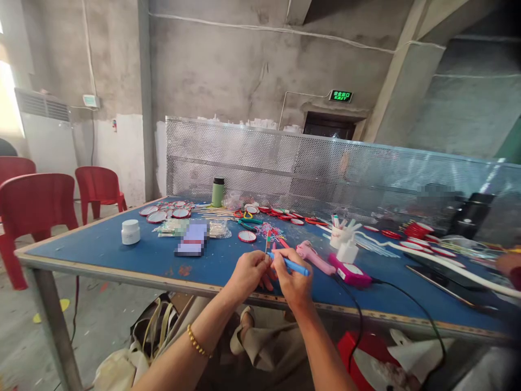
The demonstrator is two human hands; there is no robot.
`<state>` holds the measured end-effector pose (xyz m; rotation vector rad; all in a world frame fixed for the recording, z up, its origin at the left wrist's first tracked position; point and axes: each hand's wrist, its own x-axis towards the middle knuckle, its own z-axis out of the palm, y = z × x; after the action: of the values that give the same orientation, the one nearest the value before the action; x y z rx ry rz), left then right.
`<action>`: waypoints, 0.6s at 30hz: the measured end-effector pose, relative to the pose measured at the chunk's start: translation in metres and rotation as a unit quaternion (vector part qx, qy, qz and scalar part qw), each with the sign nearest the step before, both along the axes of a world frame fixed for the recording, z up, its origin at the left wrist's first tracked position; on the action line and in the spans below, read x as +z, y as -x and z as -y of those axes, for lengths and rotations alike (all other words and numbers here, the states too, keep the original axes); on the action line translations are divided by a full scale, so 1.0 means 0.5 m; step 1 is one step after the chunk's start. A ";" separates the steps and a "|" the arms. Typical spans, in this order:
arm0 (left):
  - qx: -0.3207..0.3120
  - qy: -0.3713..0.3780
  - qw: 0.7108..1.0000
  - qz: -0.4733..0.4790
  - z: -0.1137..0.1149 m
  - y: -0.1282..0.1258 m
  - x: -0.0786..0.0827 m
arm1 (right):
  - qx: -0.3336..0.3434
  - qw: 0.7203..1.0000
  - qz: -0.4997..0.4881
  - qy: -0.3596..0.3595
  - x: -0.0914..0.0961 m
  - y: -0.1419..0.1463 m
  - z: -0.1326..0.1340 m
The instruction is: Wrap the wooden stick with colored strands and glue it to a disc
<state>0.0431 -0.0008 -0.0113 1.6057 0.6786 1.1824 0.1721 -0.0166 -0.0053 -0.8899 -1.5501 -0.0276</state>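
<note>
My right hand (293,278) is closed round a blue pen-shaped tool (299,267), whose narrow end points left toward my other hand. My left hand (250,271) is pinched shut close beside it, above the table's front edge. From between the hands rises a thin upright strip (268,240) with red and green on it; its lower end is hidden by fingers. Just beyond lie a round red-rimmed disc (247,237) and a heap of small pink and white pieces (272,231). Right of my right hand lies a pink handheld tool (315,258).
On the blue table (97,244) are a white jar (131,232), a phone (193,238), a green bottle (218,193), pliers (249,224), a magenta device (352,273) with a black cable, and a white bottle (347,253). A perforated metal screen (252,157) stands behind.
</note>
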 end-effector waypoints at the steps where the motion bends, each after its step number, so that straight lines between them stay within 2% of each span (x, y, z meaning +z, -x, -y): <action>1: 0.002 -0.001 1.000 -0.001 0.000 0.000 0.000 | 0.001 1.000 0.006 -0.002 0.001 0.001 0.000; 18: 0.003 0.005 1.000 -0.004 0.000 0.001 0.005 | -0.013 1.000 -0.004 -0.018 0.008 0.004 0.003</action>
<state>0.0425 -0.0010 -0.0088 1.6023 0.6936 1.1750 0.1698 -0.0179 -0.0011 -0.8802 -1.5267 -0.0704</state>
